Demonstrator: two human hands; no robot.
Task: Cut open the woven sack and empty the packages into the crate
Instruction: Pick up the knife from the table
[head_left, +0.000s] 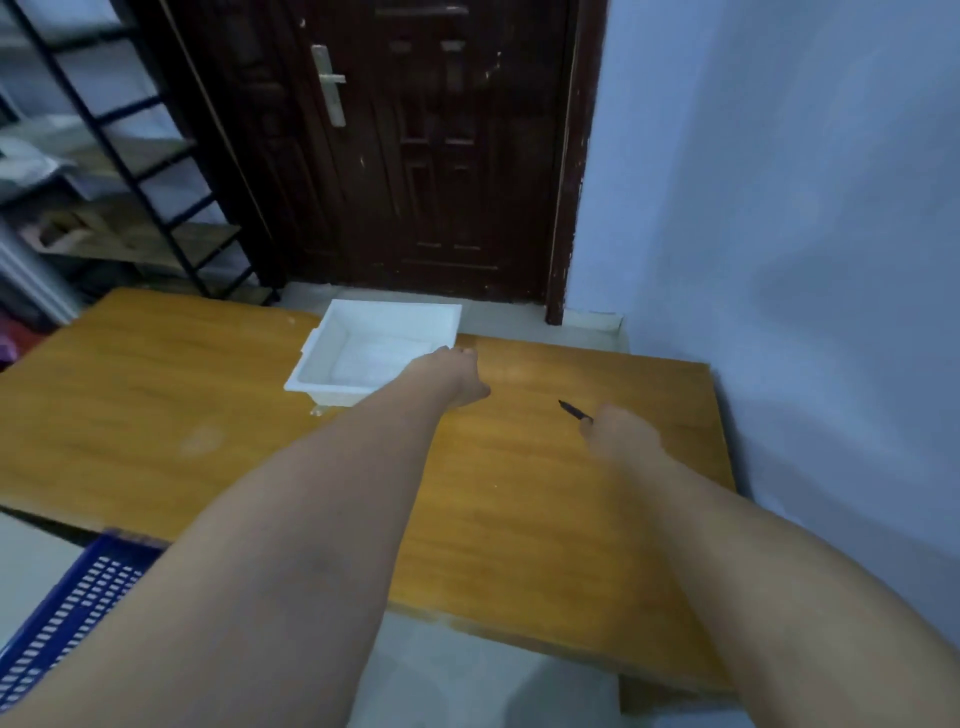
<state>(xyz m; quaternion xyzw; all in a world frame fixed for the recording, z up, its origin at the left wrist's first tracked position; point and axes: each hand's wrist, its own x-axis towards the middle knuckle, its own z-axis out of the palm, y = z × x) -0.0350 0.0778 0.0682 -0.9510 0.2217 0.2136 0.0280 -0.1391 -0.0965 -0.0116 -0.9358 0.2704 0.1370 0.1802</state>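
A white plastic tray (332, 340) sits at the far edge of the wooden table (208, 395), with something pale lying flat inside it. My left hand (457, 376) reaches to the tray's near right corner, fingers curled at its rim. My right hand (621, 431) hovers over the table to the right, closed around a thin dark tool (574, 410) whose tip points away to the left. A blue perforated crate (67, 613) stands below the table's near left edge. No woven sack is visible.
A dark wooden door (415, 145) stands behind the table. Metal shelving (130, 171) with boards fills the left. A pale wall (779, 208) runs along the table's right side. Grey floor (467, 686) shows near me.
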